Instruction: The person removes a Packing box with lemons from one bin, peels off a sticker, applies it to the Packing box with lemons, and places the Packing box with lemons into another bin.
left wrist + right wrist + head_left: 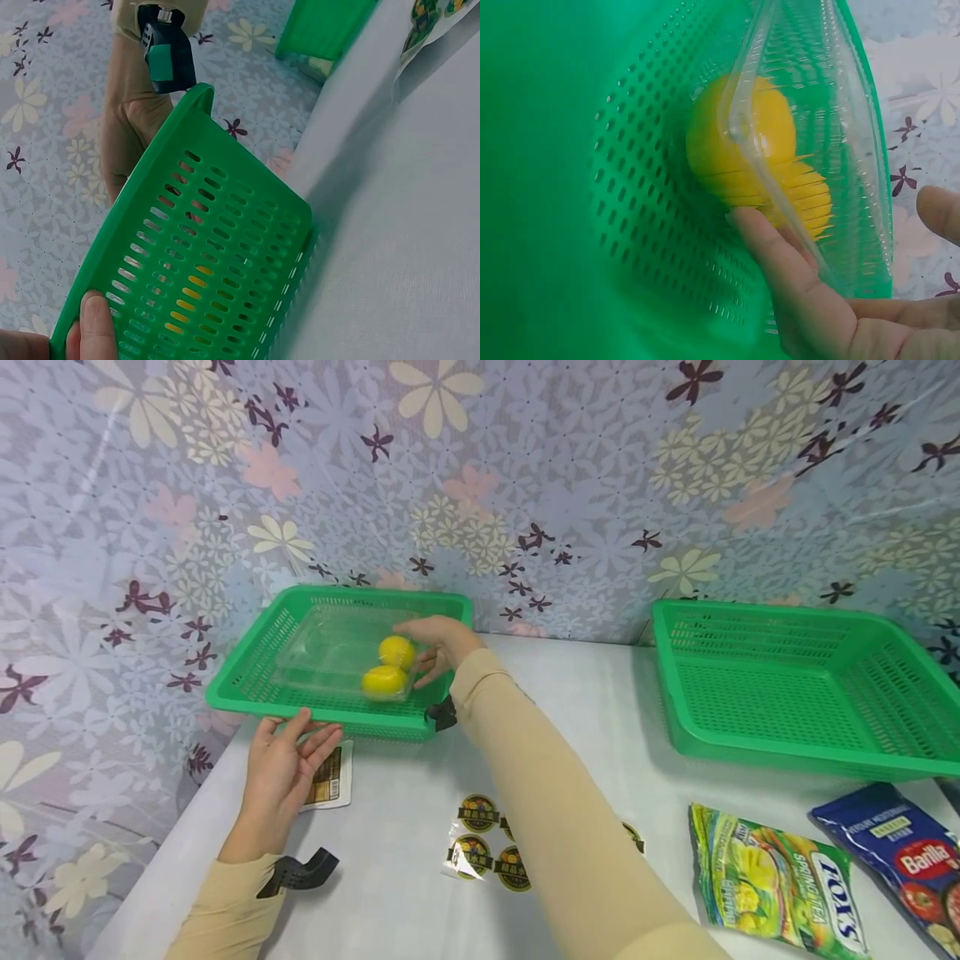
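A green plastic basket stands at the back left. My left hand grips its near rim, with a finger against the outer wall. Inside the basket lies a clear plastic box with two yellow lemon-like fruits at its right end. Reaching in from the right, my right hand is at that end of the box. In the right wrist view its fingers lie extended along the clear wall beside the fruits, and the thumb stands apart.
Another green basket stands at the back right. Before it lie a Fox's candy bag and a blue Barilla pouch. A sheet of round stickers lies mid-table, partly under my right arm. Behind my left hand shows a pale packet.
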`<state>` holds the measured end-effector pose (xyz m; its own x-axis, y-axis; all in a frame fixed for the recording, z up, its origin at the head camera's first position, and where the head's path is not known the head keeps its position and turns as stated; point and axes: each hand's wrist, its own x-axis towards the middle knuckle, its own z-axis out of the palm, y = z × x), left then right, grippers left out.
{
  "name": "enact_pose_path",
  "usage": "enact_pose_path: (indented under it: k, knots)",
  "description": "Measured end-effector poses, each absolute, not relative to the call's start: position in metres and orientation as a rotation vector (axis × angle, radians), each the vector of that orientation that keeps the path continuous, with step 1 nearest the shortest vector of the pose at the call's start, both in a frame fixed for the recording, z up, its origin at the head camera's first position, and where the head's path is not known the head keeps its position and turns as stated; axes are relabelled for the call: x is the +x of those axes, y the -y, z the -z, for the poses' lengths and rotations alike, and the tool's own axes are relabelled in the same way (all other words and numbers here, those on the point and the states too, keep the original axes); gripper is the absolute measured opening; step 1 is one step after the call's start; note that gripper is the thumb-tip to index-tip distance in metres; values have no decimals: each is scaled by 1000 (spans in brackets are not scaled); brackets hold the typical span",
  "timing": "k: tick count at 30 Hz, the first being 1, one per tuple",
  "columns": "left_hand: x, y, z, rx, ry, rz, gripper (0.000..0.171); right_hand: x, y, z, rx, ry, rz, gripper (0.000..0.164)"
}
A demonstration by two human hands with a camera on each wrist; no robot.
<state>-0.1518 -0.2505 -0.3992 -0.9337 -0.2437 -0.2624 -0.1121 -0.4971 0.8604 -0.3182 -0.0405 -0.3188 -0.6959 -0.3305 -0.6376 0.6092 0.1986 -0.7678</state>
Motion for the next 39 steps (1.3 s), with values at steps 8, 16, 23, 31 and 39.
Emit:
enact_pose_path:
  k: [8,16,23,31,39]
  knots:
    - [-151,251,399,518,1540,2592,17,-313,42,315,230,-1812,1587,70]
    - [-151,251,399,551,1519,2588,15,-308,42,312,231,-1795,1586,80]
    - [-150,251,400,531,1536,2584,16,-302,40,312,133,-1900,1524,75]
    - [-150,251,401,499,1540,2588,17,-300,42,308,62,-1958,1534,68]
    - [-149,250,400,515,1557,2569,17,-301,42,302,64,-1940,1509,74]
